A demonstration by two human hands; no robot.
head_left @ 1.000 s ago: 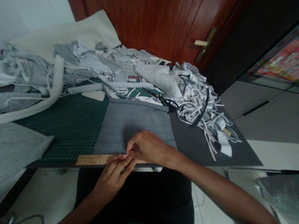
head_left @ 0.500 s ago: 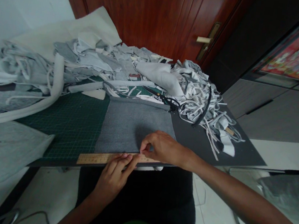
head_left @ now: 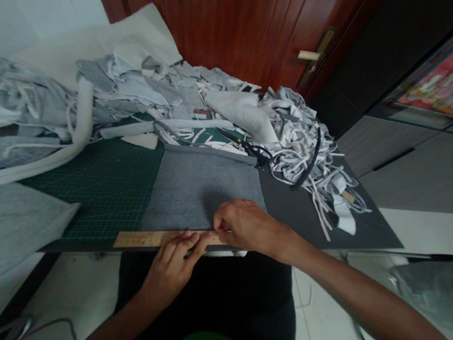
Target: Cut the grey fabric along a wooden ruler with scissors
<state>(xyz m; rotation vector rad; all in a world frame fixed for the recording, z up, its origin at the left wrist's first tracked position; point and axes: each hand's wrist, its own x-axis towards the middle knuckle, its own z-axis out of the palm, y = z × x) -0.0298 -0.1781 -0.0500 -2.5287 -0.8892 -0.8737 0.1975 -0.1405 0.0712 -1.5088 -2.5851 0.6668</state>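
Note:
A piece of grey fabric [head_left: 203, 189] lies flat near the table's front edge, with a wooden ruler [head_left: 137, 239] along its near side. The fingers of my left hand [head_left: 172, 267] are stretched out and press down on the ruler from above. Just to the right, my right hand [head_left: 245, 224] is closed in a pinch, its fingertips at the ruler's upper edge beside the left index finger. Whatever small thing sits in that pinch is hidden by the fingers. The ruler's right end is partly covered by my right hand.
A green cutting mat [head_left: 119, 179] lies under the fabric on the dark table [head_left: 287, 209]. Black scissors [head_left: 253, 148] rest behind the fabric. Piles of grey and white fabric scraps [head_left: 295, 139] line the back. A folded grey cloth [head_left: 11, 227] lies at left.
My right fingertips have shifted slightly along the ruler's edge, and the small pale thing seen at them earlier is now hidden. My left hand stays on the ruler. The view has tilted slightly.

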